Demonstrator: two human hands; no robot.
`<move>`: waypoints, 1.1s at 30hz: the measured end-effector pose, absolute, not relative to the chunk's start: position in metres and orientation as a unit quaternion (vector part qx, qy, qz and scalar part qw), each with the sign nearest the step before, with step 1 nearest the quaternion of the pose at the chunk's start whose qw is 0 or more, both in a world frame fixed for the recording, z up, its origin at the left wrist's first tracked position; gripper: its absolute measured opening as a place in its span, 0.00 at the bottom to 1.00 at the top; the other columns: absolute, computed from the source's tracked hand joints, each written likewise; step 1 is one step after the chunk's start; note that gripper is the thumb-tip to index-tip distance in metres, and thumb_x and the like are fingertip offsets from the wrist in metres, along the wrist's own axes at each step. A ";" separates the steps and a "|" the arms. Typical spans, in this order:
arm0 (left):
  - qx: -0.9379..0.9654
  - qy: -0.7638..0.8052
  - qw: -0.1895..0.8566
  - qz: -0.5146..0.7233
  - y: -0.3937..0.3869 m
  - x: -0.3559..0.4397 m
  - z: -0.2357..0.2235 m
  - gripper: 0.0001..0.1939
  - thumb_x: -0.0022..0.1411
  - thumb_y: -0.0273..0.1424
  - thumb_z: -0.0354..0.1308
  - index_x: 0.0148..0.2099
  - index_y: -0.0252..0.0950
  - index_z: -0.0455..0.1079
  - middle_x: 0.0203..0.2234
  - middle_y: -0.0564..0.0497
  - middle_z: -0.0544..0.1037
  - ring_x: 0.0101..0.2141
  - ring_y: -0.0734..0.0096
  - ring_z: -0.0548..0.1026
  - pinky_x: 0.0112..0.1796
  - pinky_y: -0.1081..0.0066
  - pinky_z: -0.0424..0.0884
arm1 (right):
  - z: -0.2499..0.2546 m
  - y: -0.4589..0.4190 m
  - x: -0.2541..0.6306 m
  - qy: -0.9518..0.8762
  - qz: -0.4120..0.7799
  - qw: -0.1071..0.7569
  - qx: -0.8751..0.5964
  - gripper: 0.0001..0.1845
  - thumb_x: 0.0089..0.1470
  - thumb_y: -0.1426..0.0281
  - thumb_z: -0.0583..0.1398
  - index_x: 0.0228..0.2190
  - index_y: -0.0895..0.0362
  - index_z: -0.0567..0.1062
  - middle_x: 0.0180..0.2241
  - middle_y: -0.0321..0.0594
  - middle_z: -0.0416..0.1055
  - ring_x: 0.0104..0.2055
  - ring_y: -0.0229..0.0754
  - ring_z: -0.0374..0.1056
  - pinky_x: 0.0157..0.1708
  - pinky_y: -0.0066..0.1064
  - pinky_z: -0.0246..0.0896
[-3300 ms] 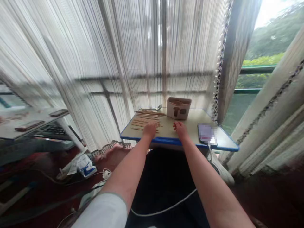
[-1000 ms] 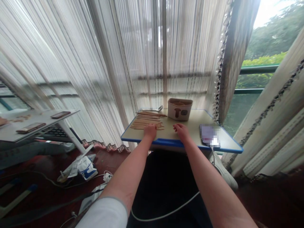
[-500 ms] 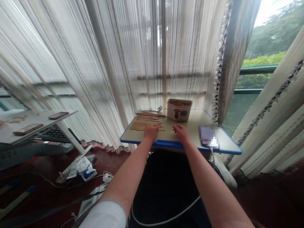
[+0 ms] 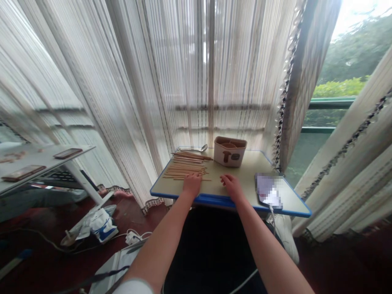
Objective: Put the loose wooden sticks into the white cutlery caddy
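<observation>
On the small table (image 4: 214,188), several thin wooden chopsticks (image 4: 183,169) lie side by side at the left. One chopstick (image 4: 207,180) lies nearest me, and my left hand (image 4: 192,184) has its fingers bent over it; the fingertips are small and partly hidden. My right hand (image 4: 232,186) rests near the table's front edge, its fingers curled in, with nothing visible in them. A cream utensil holder (image 4: 226,157) with brown prints and inner dividers stands upright behind my right hand. Behind the chopsticks lies a metal ladle (image 4: 203,148).
A phone (image 4: 266,191) with a white cable lies at the table's right. Sheer curtains (image 4: 190,73) hang right behind the table. Another table (image 4: 78,153) with two phones stands at the left. Cables and a white-and-blue package (image 4: 105,228) lie on the floor.
The camera view has tilted up, so the table sits lower in the picture. Both hands keep nearly the same places on the table, and the chopsticks look unchanged.
</observation>
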State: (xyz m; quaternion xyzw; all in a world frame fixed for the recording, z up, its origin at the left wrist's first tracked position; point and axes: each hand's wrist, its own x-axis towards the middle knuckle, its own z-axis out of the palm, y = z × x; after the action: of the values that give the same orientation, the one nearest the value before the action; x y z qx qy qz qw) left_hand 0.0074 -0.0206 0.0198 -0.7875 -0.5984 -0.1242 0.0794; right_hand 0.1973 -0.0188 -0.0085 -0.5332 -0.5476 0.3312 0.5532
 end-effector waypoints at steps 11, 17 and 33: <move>-0.775 -0.611 0.074 -0.142 -0.016 0.006 0.015 0.12 0.64 0.30 0.44 0.41 0.40 0.69 0.41 0.46 0.73 0.44 0.61 0.67 0.44 0.63 0.61 | -0.008 -0.023 0.198 -0.564 0.346 0.516 -0.544 0.15 0.48 0.57 0.55 0.27 0.55 0.75 0.24 0.39 0.71 0.26 0.40 0.64 0.28 0.31 0.57; -0.781 -0.592 0.073 -0.186 -0.018 0.006 0.014 0.11 0.64 0.30 0.46 0.42 0.42 0.69 0.40 0.47 0.74 0.44 0.61 0.67 0.45 0.61 0.60 | -0.011 -0.021 0.198 -0.574 0.339 0.494 -0.559 0.15 0.48 0.57 0.56 0.29 0.55 0.75 0.27 0.42 0.73 0.29 0.44 0.67 0.32 0.33 0.59; -0.642 -0.381 -0.183 -0.640 0.082 0.048 0.129 0.07 0.60 0.32 0.53 0.38 0.34 0.68 0.31 0.49 0.74 0.32 0.72 0.72 0.32 0.73 0.68 | 0.101 0.071 0.175 -0.733 0.132 0.506 -0.436 0.12 0.50 0.66 0.59 0.38 0.57 0.74 0.37 0.42 0.72 0.28 0.35 0.66 0.32 0.29 0.62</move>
State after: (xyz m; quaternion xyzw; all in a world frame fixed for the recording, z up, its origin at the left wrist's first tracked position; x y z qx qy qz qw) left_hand 0.0479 0.0822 0.1292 -0.6417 -0.3805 -0.6401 -0.1833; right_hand 0.1749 0.0711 0.1007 -0.4359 -0.7326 0.1317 0.5060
